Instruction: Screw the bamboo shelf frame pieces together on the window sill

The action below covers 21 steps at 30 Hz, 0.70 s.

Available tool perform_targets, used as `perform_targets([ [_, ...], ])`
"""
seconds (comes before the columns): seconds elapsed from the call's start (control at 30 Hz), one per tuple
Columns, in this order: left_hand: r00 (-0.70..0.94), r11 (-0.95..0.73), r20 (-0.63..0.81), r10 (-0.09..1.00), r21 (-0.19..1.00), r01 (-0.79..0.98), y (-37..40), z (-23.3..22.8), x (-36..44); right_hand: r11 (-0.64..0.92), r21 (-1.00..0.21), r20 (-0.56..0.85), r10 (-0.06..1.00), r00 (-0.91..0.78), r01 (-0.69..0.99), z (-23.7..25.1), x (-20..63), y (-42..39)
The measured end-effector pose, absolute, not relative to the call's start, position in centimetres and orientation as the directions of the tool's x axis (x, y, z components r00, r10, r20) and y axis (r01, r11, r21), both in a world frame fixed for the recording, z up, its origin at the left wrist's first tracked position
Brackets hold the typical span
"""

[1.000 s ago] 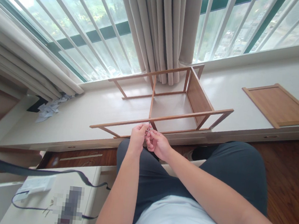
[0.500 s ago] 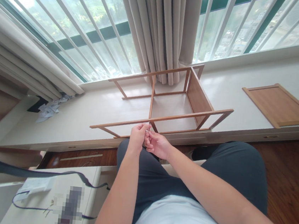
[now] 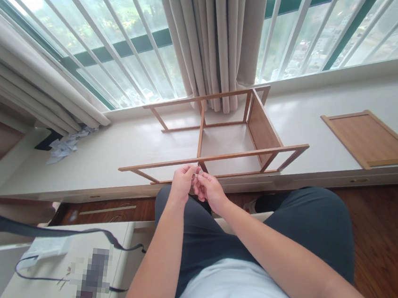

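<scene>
Just in front of the wooden frame (image 3: 219, 158), my left hand (image 3: 182, 179) and my right hand (image 3: 210, 191) meet fingertip to fingertip. Both are closed in a pinch around a tiny, shiny metallic piece (image 3: 196, 173), too small to name. The frame is brown, with slim rails and one solid end panel (image 3: 266, 120), and lies on its side on the pale window ledge (image 3: 121, 143). The near rail and its crossbar joint sit right beyond my fingers. My curled fingers partly hide what they hold.
A loose brown panel (image 3: 370, 141) lies flat at the right of the ledge. Crumpled paper (image 3: 64, 146) is at its left end. Behind stand curtains (image 3: 210, 41) and barred windows. At lower left, a white table (image 3: 119, 235) bears a black strap (image 3: 69, 231) and a plastic bag (image 3: 46, 250).
My right hand's fingers have shifted slightly around the small metallic piece. My left hand stays nearly in place, and the whole view has drifted a little.
</scene>
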<state>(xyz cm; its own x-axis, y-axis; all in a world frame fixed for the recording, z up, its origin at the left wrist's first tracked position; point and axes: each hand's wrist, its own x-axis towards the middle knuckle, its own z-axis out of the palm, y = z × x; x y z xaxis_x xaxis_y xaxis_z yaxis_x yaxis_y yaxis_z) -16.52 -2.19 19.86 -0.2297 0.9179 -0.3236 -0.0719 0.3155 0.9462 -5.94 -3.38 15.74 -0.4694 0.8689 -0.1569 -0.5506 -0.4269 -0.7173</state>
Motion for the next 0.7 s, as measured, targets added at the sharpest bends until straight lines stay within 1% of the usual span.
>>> perform_targets([
  [0.1, -0.264, 0.284, -0.296, 0.918, 0.955, -0.082, -2.0, 19.7, -16.6, -0.325, -0.820, -0.136, 0.911, -0.390, -0.471, 15.9, -5.9, -3.5],
  [0.23, -0.269, 0.281, -0.297, 0.916, 0.955, -0.098, -1.9, 19.2, -16.8, -0.194, -0.898, -0.080, 0.954, -0.288, -0.394, 16.1, -5.8, -3.6],
  [0.37, -0.256, 0.288, -0.306, 0.917, 0.952, -0.106, -1.9, 18.8, -17.0, -0.095, -0.942, -0.021, 0.974, -0.227, -0.323, 16.2, -5.8, -3.7],
  [0.7, -0.236, 0.292, -0.317, 0.919, 0.947, -0.134, -1.8, 18.6, -16.9, 0.011, -0.991, 0.034, 0.985, -0.170, -0.131, 16.5, -5.2, -3.8],
])
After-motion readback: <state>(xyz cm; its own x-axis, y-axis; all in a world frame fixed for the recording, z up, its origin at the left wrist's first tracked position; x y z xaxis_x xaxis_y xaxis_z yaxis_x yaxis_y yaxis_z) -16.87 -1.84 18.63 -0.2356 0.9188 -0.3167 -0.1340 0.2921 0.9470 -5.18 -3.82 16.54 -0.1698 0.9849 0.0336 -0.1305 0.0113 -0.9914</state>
